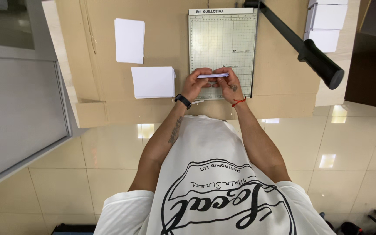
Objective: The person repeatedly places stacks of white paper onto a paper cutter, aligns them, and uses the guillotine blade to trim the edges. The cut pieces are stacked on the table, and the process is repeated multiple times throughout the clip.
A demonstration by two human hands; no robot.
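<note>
over the gridded cutter board [221,39], both hands [213,83] pinch thin white sheets [213,75].

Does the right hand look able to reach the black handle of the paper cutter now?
Probably yes. The black handle stands raised to the right of the right hand, with only cardboard between. But it and the left hand hold a small paper stack, so it must let go first.

The paper cutter's [222,48] top edge and arm hinge are cut off.

No packages, labels, signs or screens visible.
</note>
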